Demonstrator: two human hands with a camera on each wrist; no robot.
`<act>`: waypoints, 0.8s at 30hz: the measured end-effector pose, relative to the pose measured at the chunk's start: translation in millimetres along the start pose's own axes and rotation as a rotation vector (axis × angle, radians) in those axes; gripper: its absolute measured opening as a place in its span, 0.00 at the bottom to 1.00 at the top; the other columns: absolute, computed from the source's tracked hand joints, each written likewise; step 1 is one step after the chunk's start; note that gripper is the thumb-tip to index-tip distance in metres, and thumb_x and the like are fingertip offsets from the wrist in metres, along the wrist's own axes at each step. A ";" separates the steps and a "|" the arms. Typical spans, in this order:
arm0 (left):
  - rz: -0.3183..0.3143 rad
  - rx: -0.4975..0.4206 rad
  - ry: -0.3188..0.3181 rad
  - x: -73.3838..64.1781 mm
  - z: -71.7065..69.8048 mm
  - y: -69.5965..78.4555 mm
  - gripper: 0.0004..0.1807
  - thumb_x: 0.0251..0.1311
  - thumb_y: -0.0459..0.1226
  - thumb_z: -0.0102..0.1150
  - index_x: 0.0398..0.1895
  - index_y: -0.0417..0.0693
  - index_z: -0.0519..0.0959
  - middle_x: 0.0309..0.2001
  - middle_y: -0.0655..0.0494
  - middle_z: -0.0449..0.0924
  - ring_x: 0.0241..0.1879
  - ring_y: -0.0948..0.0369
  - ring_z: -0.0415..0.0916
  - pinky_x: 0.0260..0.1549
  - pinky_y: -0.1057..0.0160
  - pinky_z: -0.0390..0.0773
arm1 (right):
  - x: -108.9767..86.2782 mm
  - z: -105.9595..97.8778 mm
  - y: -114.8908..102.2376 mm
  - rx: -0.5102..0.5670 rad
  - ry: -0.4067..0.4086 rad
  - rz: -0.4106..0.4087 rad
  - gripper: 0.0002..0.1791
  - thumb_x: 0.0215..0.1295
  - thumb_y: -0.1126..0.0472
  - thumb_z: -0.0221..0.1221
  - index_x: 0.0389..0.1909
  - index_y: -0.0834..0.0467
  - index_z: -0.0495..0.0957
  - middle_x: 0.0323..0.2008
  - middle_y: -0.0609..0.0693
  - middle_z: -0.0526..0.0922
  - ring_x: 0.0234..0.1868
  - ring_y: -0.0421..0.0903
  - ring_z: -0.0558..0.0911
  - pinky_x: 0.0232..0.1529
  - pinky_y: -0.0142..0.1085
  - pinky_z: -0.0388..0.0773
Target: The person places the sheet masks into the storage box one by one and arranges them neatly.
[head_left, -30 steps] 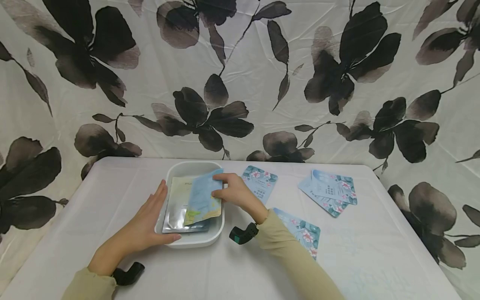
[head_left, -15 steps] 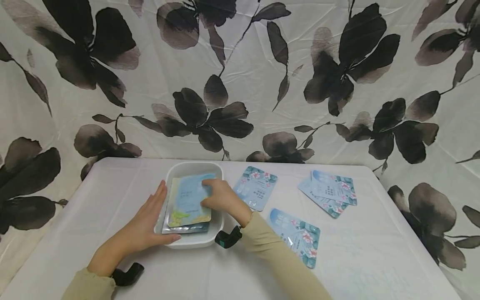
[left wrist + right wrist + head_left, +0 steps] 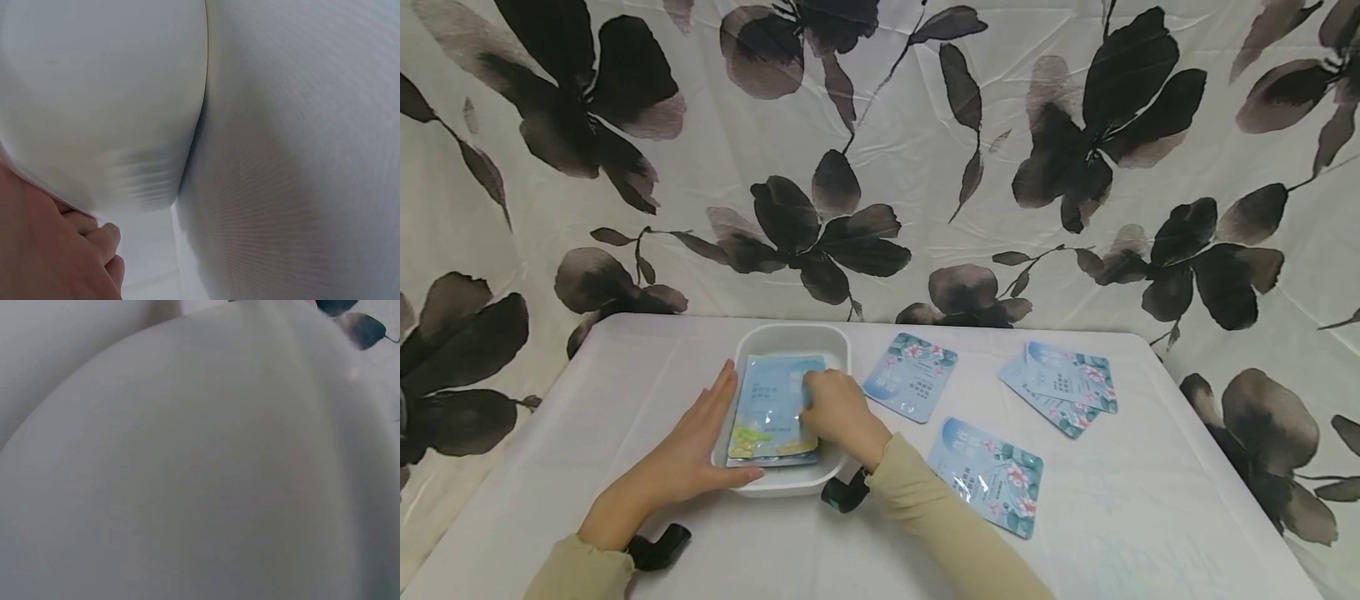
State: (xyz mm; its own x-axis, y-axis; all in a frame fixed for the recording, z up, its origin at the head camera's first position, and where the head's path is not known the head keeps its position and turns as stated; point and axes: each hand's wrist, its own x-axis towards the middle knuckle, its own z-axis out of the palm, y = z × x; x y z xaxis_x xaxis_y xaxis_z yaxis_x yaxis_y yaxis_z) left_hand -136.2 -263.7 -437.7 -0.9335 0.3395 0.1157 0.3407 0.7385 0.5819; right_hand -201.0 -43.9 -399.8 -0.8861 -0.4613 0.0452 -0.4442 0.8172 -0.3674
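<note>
Through the left wrist camera I see the left hand [image 3: 53,244] lying against the edge of a white tray [image 3: 106,81], whose wall carries faint ridges [image 3: 145,178]; pale cloth [image 3: 331,125], partly shadowed, fills the right.

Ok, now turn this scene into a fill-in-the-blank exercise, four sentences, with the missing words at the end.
1. In the head view, the tub stands to the ____ of the packets lying on the table.
2. Outside the tub, ____ packets can be counted.
3. The grip over the top packet inside the tub is the person's ____ one.
4. Dark-petalled ____ are printed on the curtain.

Missing words: left; four; right; flowers.
</note>
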 end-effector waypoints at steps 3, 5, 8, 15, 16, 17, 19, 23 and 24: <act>0.001 -0.001 0.003 0.3 -0.5 1.3 0.73 0.44 0.59 0.75 0.80 0.45 0.32 0.80 0.50 0.25 0.77 0.41 0.32 0.70 0.34 0.42 | -1.4 1.3 0.0 -0.009 0.018 -0.006 0.13 0.57 0.61 0.70 0.42 0.60 0.83 0.29 0.50 0.83 0.26 0.42 0.75 0.24 0.31 0.71; -0.001 -0.001 0.003 0.0 -1.0 1.7 0.73 0.44 0.59 0.75 0.80 0.45 0.31 0.80 0.49 0.25 0.77 0.41 0.32 0.70 0.33 0.42 | -1.8 1.9 0.2 -0.005 0.032 -0.011 0.11 0.56 0.62 0.69 0.40 0.60 0.83 0.27 0.49 0.81 0.24 0.41 0.74 0.22 0.30 0.69; 0.002 -0.002 0.004 -0.7 -1.6 1.4 0.73 0.45 0.58 0.75 0.80 0.45 0.31 0.80 0.49 0.25 0.77 0.40 0.32 0.69 0.32 0.42 | -1.8 2.9 1.0 0.005 0.052 -0.015 0.10 0.55 0.62 0.70 0.37 0.60 0.83 0.24 0.48 0.80 0.22 0.41 0.73 0.21 0.29 0.67; 0.019 0.001 0.014 -1.4 -2.4 0.3 0.72 0.45 0.58 0.75 0.80 0.45 0.31 0.80 0.50 0.24 0.77 0.40 0.32 0.71 0.35 0.40 | -2.1 2.5 2.0 0.051 0.057 -0.008 0.16 0.56 0.62 0.70 0.44 0.63 0.84 0.27 0.51 0.84 0.21 0.40 0.74 0.20 0.28 0.69; 0.022 0.000 0.014 -1.6 -2.5 0.6 0.72 0.45 0.58 0.74 0.80 0.44 0.31 0.80 0.50 0.25 0.77 0.41 0.32 0.71 0.36 0.39 | -2.2 2.0 2.4 0.067 0.057 -0.005 0.17 0.55 0.62 0.70 0.46 0.63 0.83 0.28 0.52 0.84 0.21 0.40 0.74 0.20 0.28 0.70; 0.023 0.001 0.014 -1.7 -2.5 0.7 0.72 0.46 0.58 0.74 0.80 0.44 0.32 0.80 0.49 0.25 0.77 0.41 0.32 0.72 0.38 0.39 | -2.0 1.9 3.1 0.085 0.059 -0.004 0.19 0.55 0.62 0.70 0.48 0.63 0.83 0.29 0.52 0.85 0.21 0.40 0.75 0.21 0.27 0.71; 0.028 -0.001 0.013 -2.0 -2.5 1.7 0.72 0.46 0.58 0.74 0.79 0.43 0.32 0.80 0.48 0.25 0.77 0.41 0.32 0.73 0.40 0.37 | -2.2 1.2 5.0 0.137 0.061 0.007 0.21 0.56 0.62 0.70 0.51 0.64 0.82 0.30 0.53 0.86 0.21 0.39 0.76 0.23 0.27 0.72; 0.029 -0.003 0.012 -1.6 -2.2 3.9 0.71 0.47 0.58 0.73 0.79 0.42 0.33 0.80 0.46 0.26 0.77 0.41 0.33 0.73 0.40 0.39 | -4.4 -0.7 11.5 0.365 0.038 0.051 0.23 0.62 0.63 0.66 0.57 0.66 0.78 0.21 0.53 0.84 0.16 0.39 0.81 0.21 0.27 0.76; 0.023 -0.006 0.009 -1.6 -2.2 4.1 0.71 0.47 0.58 0.73 0.79 0.43 0.33 0.80 0.47 0.26 0.77 0.40 0.33 0.72 0.39 0.39 | -5.1 -1.4 13.4 0.427 0.029 0.060 0.23 0.64 0.63 0.65 0.58 0.66 0.77 0.19 0.52 0.83 0.16 0.40 0.82 0.21 0.27 0.77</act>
State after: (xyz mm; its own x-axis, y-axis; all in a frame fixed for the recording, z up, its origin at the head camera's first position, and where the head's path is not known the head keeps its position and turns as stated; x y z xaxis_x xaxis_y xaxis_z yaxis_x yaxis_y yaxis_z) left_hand -133.6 -262.5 -433.7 -0.9262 0.3515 0.1362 0.3617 0.7271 0.5835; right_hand -202.6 -30.1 -403.6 -0.9148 -0.4022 0.0362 -0.3024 0.6228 -0.7216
